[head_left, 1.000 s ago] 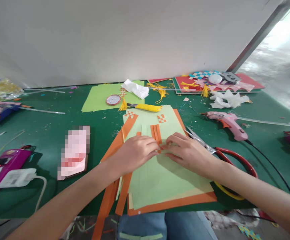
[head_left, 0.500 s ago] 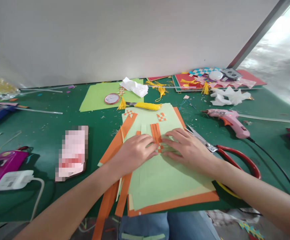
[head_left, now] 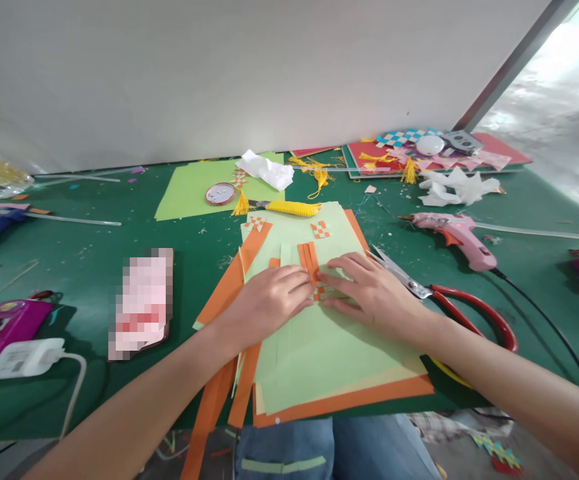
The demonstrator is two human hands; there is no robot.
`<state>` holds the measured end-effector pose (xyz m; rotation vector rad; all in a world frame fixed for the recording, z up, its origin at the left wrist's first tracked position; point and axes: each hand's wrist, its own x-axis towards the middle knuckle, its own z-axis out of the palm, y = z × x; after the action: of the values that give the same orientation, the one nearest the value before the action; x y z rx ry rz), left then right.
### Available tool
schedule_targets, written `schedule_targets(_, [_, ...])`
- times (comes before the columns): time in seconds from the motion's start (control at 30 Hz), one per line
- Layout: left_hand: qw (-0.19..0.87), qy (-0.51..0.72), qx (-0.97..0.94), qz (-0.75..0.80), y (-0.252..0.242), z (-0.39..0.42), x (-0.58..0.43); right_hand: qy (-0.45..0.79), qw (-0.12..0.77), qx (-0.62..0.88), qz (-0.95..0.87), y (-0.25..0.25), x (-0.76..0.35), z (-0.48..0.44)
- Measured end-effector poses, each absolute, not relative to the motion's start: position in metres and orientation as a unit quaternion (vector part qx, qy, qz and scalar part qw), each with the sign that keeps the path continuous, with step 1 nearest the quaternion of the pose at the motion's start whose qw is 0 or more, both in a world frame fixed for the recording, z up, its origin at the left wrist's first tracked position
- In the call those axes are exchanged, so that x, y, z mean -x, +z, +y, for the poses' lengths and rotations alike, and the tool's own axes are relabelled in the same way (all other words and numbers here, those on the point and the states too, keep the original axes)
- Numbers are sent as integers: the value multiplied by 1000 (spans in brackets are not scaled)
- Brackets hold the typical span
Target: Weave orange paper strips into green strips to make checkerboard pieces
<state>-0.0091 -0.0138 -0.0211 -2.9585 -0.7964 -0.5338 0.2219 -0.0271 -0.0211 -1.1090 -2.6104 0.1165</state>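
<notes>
A small piece of woven paper strips (head_left: 318, 291), orange and pale green, lies on a stack of pale green paper sheets (head_left: 339, 360). Upright orange strips (head_left: 307, 255) run away from it between my hands. My left hand (head_left: 274, 297) grips its left side, fingers close together and thumb near the lower edge. From the right, my right hand (head_left: 369, 287) has thumb and fingertips on the weave and on the green strips beside it; part of these is hidden under the fingers. Long orange paper strips (head_left: 246, 383) lie left of the stack, beneath my left forearm.
Scissors (head_left: 422, 290) with red handles lie right of the stack, partly under my right forearm. Beyond them rests a pink glue gun (head_left: 462, 240) with a cable. A yellow cutter (head_left: 294, 209) lies behind, a phone (head_left: 142, 303) left, a purple power strip (head_left: 12, 333) far left.
Both hands stay at the weave, with only slight finger movement. The whole view has shifted a little; nothing else has visibly moved.
</notes>
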Motion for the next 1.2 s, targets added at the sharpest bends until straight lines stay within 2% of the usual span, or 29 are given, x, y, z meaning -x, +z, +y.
schedule_targets(0.43, [52,-196,947,-248,-23,-16,8,90,217,399,-886,-21,-222,-28])
schedule_targets(1.2, [59,-210,945,-242,-23,-18,5,90,226,384,-891,-23,-225,-27])
